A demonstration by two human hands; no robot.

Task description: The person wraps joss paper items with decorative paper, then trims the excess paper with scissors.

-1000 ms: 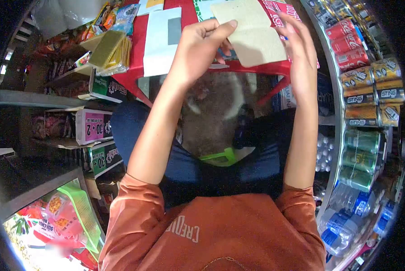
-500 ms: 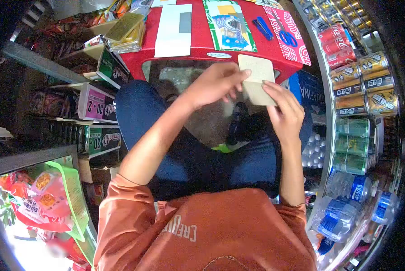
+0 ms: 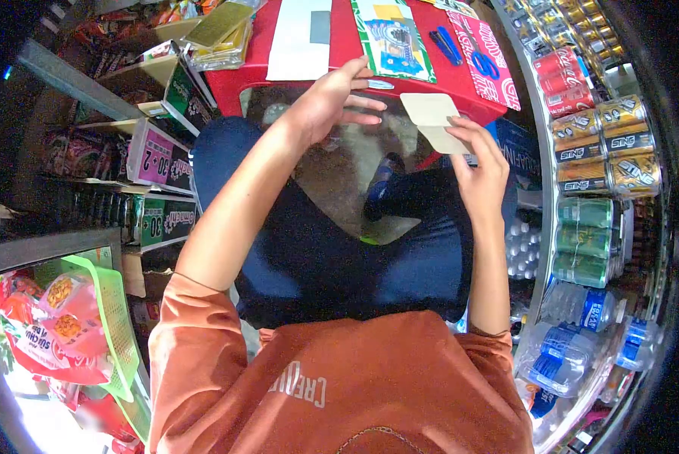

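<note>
Between the fingers and thumb of my right hand (image 3: 478, 155) is a folded cream card (image 3: 428, 110), held over the front edge of the red table (image 3: 241, 82). Fingers spread and holding nothing, my left hand (image 3: 338, 104) hovers just below a white sheet with a grey patch (image 3: 300, 45). Right of that sheet lies a green-bordered piece with a blue picture (image 3: 394, 44). A blue closed tool (image 3: 446, 47) rests beside blue-handled scissors (image 3: 484, 66), which lie on a pink patterned sheet (image 3: 498, 82).
Gold packets (image 3: 222, 38) sit at the table's left corner. Shelves of boxes (image 3: 158, 163) and a green basket (image 3: 120, 325) stand at the left. Drink cans (image 3: 608, 144) and plastic bottles (image 3: 562, 356) line the right side. My crossed legs are below the table edge.
My left hand has let go of the cream card and moved up and left, its fingers spreading. My right hand still holds the card, which now looks more opened out.
</note>
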